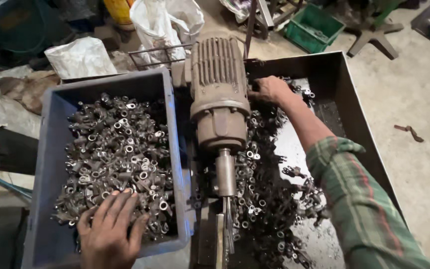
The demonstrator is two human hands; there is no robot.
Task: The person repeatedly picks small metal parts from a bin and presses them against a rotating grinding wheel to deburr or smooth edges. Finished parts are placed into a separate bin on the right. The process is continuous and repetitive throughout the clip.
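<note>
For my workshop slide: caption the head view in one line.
Left hand on small metal fittings in a grey crate; right hand reaches beside the motor.

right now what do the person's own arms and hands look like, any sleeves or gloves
Both hands are bare, with no gloves, rings or watch in view. The right hand leads back along a bare forearm to a rolled-up sleeve of green plaid cloth with thin red and pale stripes. The left hand shows only up to the wrist at the picture's bottom edge, so any sleeve there is out of view. Its fingers look smudged with grime.
</note>
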